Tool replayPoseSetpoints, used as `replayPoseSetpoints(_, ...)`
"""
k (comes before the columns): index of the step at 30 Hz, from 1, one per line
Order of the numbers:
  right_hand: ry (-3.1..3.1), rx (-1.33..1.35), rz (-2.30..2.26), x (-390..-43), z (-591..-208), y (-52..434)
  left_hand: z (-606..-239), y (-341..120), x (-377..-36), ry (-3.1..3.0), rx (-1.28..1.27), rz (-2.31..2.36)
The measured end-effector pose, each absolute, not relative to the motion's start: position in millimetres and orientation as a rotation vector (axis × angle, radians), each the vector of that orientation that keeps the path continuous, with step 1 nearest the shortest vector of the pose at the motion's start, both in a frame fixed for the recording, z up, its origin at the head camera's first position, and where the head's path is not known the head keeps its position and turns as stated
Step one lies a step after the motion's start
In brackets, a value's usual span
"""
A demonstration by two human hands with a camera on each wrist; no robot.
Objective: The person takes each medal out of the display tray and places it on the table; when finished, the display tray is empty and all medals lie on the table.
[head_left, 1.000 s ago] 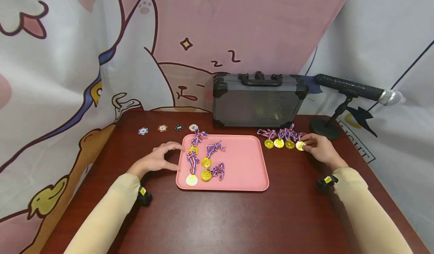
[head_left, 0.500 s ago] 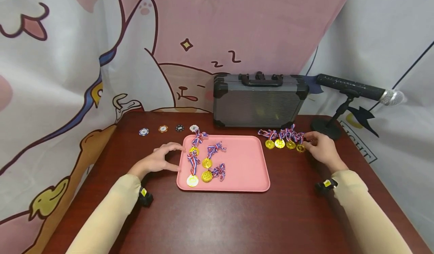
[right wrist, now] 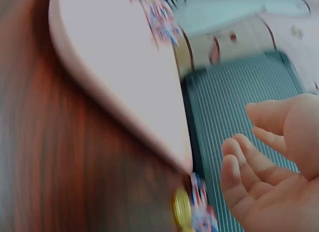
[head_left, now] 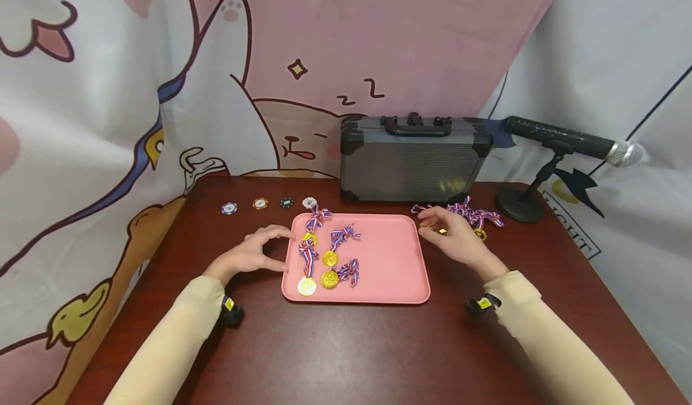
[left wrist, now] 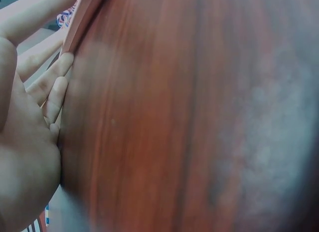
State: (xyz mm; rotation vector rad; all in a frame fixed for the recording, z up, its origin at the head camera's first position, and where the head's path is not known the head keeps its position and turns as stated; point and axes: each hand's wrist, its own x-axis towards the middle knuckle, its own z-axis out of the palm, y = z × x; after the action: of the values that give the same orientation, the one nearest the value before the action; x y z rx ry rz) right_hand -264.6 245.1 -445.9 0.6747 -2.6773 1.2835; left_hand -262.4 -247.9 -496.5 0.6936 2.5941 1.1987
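Observation:
A pink tray (head_left: 386,273) lies mid-table with several gold medals on striped ribbons (head_left: 328,259) in its left half. My left hand (head_left: 267,250) rests on the table against the tray's left edge, fingers spread and fairly straight; in the left wrist view the fingers (left wrist: 50,87) touch the tray rim (left wrist: 82,17). My right hand (head_left: 451,240) hovers just right of the tray over a row of more medals (head_left: 478,217), fingers relaxed and holding nothing. The right wrist view shows its open fingers (right wrist: 259,152) above one medal (right wrist: 182,209) beside the tray (right wrist: 124,82).
A grey hard case (head_left: 413,161) stands behind the tray. A microphone (head_left: 567,140) on a round-based stand (head_left: 519,205) is at the back right. Several poker chips (head_left: 260,204) line the table's back left. Patterned cloth hangs all around.
My right hand has moved left from the rightmost medal to the row's left end by the tray. The ribbons there lie more spread to the right. The left hand has not moved.

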Motion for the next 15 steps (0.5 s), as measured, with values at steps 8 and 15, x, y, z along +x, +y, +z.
replayPoseSetpoints(8,-2.717,1.011,1.469,-260,-462,173,-497,-247,-262,2.589,0.676,1.191)
replayPoseSetpoints(15,-2.811,1.170,1.361,-258,-458,118,-495,-247,-262,2.579,0.667,1.197)
